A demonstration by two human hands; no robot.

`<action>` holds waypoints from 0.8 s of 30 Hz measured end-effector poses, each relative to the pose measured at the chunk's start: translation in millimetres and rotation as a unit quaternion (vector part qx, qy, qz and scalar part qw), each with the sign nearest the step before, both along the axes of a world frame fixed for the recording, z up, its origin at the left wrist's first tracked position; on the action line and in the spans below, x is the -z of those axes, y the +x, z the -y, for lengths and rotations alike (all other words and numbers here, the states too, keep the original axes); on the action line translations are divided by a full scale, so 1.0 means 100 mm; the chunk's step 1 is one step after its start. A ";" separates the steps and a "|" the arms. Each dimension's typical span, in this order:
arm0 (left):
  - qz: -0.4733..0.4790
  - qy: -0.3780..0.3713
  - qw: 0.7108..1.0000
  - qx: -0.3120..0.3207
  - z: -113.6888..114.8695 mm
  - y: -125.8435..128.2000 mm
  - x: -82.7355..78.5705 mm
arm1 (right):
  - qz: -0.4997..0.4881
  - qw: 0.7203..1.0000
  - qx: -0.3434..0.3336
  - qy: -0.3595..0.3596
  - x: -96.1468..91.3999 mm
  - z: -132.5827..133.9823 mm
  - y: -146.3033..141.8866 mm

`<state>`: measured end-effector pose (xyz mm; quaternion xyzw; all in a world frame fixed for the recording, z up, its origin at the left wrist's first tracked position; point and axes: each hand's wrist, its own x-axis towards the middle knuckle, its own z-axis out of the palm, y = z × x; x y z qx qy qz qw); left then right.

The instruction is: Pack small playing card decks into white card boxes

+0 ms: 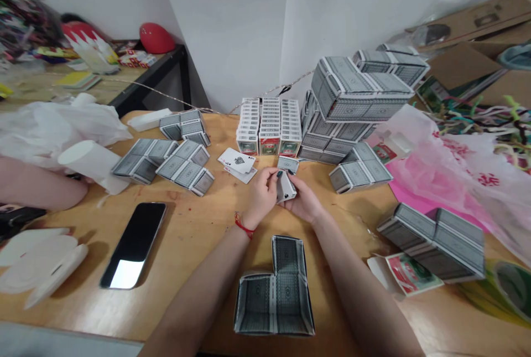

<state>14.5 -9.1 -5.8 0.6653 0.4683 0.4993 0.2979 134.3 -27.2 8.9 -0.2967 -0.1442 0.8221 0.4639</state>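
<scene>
The small bundle of playing cards (286, 190) sat inside the grip, raised at a slant over the table, a face with black pips showing. The left hand (265, 190) pinched its upper edge between thumb and fingers, while the right hand (306, 201) curled around its other side and underneath, so both were closed narrowly on it; how many cards they held could not be told. Thin and smooth, the cards seemed apt to slide or fan apart had either hand slackened, and a hard squeeze might have creased them. Just beyond the grip lay a small grey-backed packet (287, 164), close enough to be nudged by the fingertips. Beyond and to the left, the loose cards (238, 162) overlapped and could have scattered under a sweeping wrist. Nearer the body than the grip, an L-shaped card block (290, 285) stood between the forearms; drawing the elbows inward could have bumped or dented it. Beyond the grip stood rows of boxed decks (269, 124), and to their right a tall card stack (348, 97) whose overhanging top looked liable to topple if knocked.
</scene>
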 end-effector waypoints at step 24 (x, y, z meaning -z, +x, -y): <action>0.046 0.023 0.993 -0.104 -0.08 -0.01 0.00 | 0.015 0.986 0.157 0.053 -0.06 -0.06 0.13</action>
